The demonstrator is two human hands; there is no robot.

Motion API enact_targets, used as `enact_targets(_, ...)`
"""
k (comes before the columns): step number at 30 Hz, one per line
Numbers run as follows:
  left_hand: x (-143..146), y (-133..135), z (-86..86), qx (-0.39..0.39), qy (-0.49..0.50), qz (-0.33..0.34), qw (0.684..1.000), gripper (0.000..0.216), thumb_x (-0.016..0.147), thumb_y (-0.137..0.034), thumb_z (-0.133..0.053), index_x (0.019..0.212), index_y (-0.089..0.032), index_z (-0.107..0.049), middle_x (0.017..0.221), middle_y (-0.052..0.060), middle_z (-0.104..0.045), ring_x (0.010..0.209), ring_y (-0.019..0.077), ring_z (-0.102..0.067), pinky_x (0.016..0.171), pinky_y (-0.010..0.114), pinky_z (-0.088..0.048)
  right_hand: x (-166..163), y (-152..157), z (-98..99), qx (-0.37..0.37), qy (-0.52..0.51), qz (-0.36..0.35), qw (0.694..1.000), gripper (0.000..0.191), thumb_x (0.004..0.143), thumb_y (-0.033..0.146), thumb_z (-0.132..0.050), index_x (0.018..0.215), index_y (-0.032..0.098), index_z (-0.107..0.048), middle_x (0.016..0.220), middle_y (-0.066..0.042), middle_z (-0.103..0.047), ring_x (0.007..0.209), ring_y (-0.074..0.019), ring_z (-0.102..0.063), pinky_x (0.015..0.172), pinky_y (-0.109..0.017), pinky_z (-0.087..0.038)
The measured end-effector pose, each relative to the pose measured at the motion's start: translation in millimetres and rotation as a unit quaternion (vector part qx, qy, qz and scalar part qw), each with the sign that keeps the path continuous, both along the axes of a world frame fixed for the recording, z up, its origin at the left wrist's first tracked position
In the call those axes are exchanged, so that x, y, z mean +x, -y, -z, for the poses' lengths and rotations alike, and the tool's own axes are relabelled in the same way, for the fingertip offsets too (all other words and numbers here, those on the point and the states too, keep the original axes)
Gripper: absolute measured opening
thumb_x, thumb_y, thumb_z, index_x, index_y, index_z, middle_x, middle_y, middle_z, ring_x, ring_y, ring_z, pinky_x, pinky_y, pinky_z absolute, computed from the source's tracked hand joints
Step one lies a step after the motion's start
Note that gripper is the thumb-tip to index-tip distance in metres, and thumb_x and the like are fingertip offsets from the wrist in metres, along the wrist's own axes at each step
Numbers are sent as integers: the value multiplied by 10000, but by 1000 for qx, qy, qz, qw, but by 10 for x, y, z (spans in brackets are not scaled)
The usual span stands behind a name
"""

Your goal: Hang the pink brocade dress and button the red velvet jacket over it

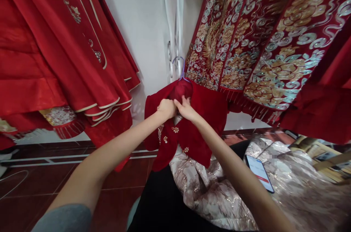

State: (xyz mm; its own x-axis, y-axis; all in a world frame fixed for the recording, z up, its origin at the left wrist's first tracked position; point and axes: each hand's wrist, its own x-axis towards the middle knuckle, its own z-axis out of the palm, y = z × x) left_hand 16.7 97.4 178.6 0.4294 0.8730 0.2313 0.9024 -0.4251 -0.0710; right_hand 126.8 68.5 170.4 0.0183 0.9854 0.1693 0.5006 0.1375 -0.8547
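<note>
Robes [55, 49] hang at nine o'clock. At centre, the left hand [166, 109] is clenched on the collar of the jacket [192, 133]. The right hand [186, 109] pinches it alongside, seemingly at the top fastening, which would need fine fingertips. The jacket hangs from a hanger [181, 67]. Skirts [260, 42] crowd in at two o'clock, and a phone [259, 171] lies at four.

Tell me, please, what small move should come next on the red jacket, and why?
Probably draw the collar edges together: the left hand grips the jacket at its neck, the right hand touches it there, under the hanger, and a pale gap shows between the front edges below.
</note>
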Motion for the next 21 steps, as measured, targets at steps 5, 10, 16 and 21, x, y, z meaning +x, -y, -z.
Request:
enact_targets(5, -219, -225, -29, 9, -7, -128, 992, 126, 677, -117, -631, 555, -85, -636, 617, 204, -630, 845, 387, -618, 731, 438, -414, 320, 30, 216, 40, 151, 210, 965, 597, 897, 326, -340, 1360, -32, -224, 1308, -316, -386, 1243, -403, -385, 1008, -532, -285)
enact_targets(10, -444, -491, -234, 35, 70, -163, 984, 192, 640, -174, -680, 490, -91, -595, 508, 162, -558, 946, 428, -566, 752, 473, -394, 843, 40, 244, 77, 302, 209, 927, 447, 883, 210, -310, 1280, 13, -365, 1251, -277, -466, 1139, -368, -481, 970, -475, -335)
enact_targets(16, -562, -439, -326, 28, -28, -175, 984, 125, 663, -192, -648, 683, -75, -687, 724, 209, -673, 853, 359, -614, 743, 438, -421, 1128, -86, 140, 79, 386, 241, 887, 418, 876, 130, -317, 1277, 54, -403, 1198, -237, -522, 1105, -334, -511, 950, -445, -359)
enact_targets(21, -690, -385, -266, 27, 14, -140, 990, 249, 656, -281, -686, 825, -98, -694, 903, 226, -690, 921, 355, -613, 789, 400, -431, 1190, -158, 22, 99, 414, 245, 871, 464, 840, 211, -493, 1270, 55, -413, 1222, -259, -476, 1115, -341, -487, 929, -463, -375)
